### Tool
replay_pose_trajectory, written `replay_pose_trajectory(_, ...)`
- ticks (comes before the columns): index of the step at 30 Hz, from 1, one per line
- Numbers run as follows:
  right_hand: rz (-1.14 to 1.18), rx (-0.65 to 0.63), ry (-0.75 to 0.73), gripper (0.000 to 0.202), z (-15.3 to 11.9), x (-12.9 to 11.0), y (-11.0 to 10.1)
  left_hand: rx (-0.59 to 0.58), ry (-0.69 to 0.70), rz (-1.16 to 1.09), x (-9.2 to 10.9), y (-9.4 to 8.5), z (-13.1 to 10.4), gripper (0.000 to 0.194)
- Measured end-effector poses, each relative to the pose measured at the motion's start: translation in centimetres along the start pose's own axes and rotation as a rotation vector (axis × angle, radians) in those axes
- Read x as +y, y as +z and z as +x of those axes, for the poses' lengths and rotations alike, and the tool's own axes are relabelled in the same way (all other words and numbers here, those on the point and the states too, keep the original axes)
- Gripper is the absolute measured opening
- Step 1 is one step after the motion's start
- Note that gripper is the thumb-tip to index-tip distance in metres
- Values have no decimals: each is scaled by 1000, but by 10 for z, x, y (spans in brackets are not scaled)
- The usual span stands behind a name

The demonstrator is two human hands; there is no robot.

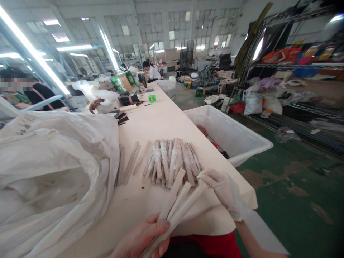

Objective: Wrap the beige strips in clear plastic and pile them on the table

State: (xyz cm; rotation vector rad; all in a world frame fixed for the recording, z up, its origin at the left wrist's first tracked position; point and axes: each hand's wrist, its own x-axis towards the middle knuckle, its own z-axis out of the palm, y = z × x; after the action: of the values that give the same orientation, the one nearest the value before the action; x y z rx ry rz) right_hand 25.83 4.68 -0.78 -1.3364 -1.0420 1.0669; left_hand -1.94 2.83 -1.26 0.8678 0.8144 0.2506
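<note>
My left hand (153, 229), bare, is closed around the lower ends of a few long pale flat strips (172, 200), which fan out towards the far side. My right hand (219, 190) wears a thin whitish glove, its fingers pinching the far end of the rightmost strip. Just beyond the held strips, a pile of similar strips in bundles (172, 157) lies on the table, several wrapped in clear plastic. Left of that pile lie a few loose strips (131, 159). What the strips are made of I cannot tell.
A large white sack (107, 143) gapes at the left on the pale table (161, 114). Beside the table's right edge stands a white plastic bin (249, 143) with items inside. A green tray (152, 98) and bags lie farther back. Co-workers sit at left and far back; loaded wire shelves (298, 104) stand right.
</note>
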Motion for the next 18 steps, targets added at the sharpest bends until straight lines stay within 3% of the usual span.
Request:
replay_pose_trajectory(5, 160, 3, 35, 22, 0, 6, 0, -10, -17, -8, -3, 0, -1, 40)
replay_pose_trajectory(13, 109, -18, -7, 19, -4, 5, 2, -40, 8, -40, -1, 5, 0, 39)
replay_pose_trajectory(18, 107, -4, -27, 19, -4, 6, 2, 11, 2, -12, -5, 1, -1, 37)
